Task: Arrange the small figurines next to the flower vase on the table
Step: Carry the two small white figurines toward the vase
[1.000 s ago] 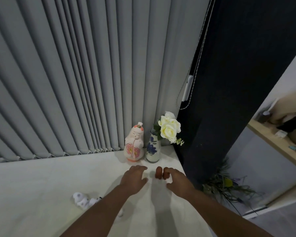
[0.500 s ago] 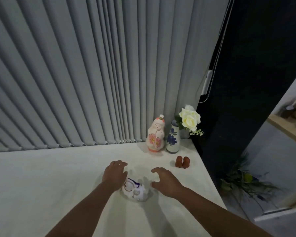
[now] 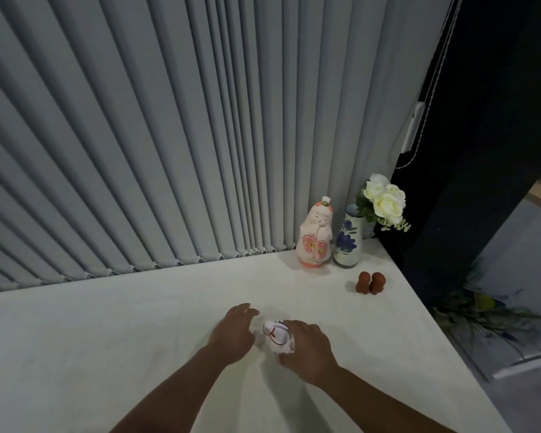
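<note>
Both hands have closed in since half a second ago. The right hand (image 3: 306, 350) wraps its fingers around a white figurine (image 3: 277, 339); the left hand (image 3: 233, 334) cups it loosely. It sits mid-surface (image 3: 107, 339), well apart from the vase (image 3: 347, 242). A loose hold could let it slip and chip.

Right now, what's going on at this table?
A person has both hands around a small white figurine mid-table, left hand on one side, right hand on the other. Near the blinds, a pink doll stands beside the flower vase, with two small brown figurines already in front of the vase.
</note>
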A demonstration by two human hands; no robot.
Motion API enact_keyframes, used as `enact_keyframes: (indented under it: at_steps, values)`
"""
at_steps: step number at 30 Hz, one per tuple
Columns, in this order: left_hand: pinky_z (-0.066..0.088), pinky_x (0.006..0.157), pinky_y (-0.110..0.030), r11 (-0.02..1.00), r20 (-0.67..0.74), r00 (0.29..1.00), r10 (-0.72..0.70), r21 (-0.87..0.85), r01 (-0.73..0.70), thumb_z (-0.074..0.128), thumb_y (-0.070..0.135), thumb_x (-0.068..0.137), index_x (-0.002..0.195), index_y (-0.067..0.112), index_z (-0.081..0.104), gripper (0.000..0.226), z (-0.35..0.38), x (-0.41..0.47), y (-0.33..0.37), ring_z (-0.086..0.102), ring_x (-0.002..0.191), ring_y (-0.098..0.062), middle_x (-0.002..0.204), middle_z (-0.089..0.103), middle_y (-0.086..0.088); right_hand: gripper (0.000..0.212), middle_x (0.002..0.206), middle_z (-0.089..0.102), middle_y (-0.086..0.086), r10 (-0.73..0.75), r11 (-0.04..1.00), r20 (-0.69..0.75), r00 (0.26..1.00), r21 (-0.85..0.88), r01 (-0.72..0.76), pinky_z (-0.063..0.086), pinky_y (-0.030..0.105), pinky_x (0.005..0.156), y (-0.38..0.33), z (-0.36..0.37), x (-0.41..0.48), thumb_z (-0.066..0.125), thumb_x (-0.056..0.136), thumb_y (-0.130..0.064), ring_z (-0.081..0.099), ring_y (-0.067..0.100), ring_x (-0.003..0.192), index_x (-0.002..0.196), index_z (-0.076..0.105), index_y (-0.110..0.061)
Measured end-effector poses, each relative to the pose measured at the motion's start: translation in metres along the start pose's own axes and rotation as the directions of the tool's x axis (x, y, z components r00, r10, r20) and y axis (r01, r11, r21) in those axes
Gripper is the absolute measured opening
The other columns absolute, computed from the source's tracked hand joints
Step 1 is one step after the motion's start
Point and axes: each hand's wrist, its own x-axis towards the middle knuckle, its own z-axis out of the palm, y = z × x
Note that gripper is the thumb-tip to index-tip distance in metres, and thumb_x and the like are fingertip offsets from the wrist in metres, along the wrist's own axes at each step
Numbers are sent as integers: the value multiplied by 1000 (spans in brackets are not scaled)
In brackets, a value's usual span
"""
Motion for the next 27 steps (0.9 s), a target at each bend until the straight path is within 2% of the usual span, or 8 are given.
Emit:
enact_keyframes:
  at_steps: [4,6,9,11,14,16,21,27]
  values:
    - [35,106,-30,1000,-4,1000,17,16,-17,51,20,88,134,22,44,47,4,5,-17,37,134,-19,145,40,0,53,122,58,-14,21,999,-91,996,39,-18,42,28,89,2,10,-2,63,72,-45,50,17,110,123,51,-35]
    - [41,100,-30,1000,29,1000,1,-18,0,49,31,83,129,23,49,47,5,1,-20,46,126,-20,137,48,2,51,117,60,-15,2,1000,-140,990,17,0,44,29,84,7,15,-7,61,70,-45,51,18,107,119,53,-35]
    - [43,97,-33,996,45,999,15,-85,-11,38,53,69,123,23,54,64,8,-2,-23,53,117,-20,126,56,1,44,101,66,-17,-16,1000,-227,974,-29,10,47,29,69,10,24,-16,61,64,-49,59,17,91,106,60,-37]
    - [43,95,-32,991,37,999,6,-131,-1,50,49,73,121,25,56,54,7,0,-20,54,113,-18,119,59,1,41,93,67,-18,-23,999,-281,959,-53,9,47,28,62,11,25,-14,60,61,-54,61,16,83,99,62,-38]
    - [43,89,-26,981,-34,999,12,-195,-18,55,52,69,117,27,57,54,6,-9,-10,57,106,-13,111,60,4,44,99,66,-19,-35,996,-262,964,-89,11,48,29,68,10,16,-26,56,64,-56,58,15,91,104,62,-39]
    - [43,85,-24,954,73,997,-29,-296,50,48,60,61,116,27,58,64,28,44,-55,58,101,-11,108,61,5,44,101,66,-19,53,994,-215,975,-79,-71,48,29,70,13,43,18,55,66,-57,57,14,94,106,61,-39]
    - [40,74,-13,945,28,1000,3,-328,6,55,59,64,110,28,60,56,19,39,-53,58,90,-7,101,61,11,41,103,65,-20,11,996,-200,980,-83,-29,47,28,72,6,32,8,59,70,-58,55,12,94,105,59,-39]
    - [41,76,-23,955,95,994,61,-296,-31,70,36,75,109,24,63,36,-4,57,-41,59,91,-13,105,67,4,46,109,64,-18,30,999,-169,985,-19,-33,47,30,79,8,9,19,64,69,-54,52,13,101,113,59,-39]
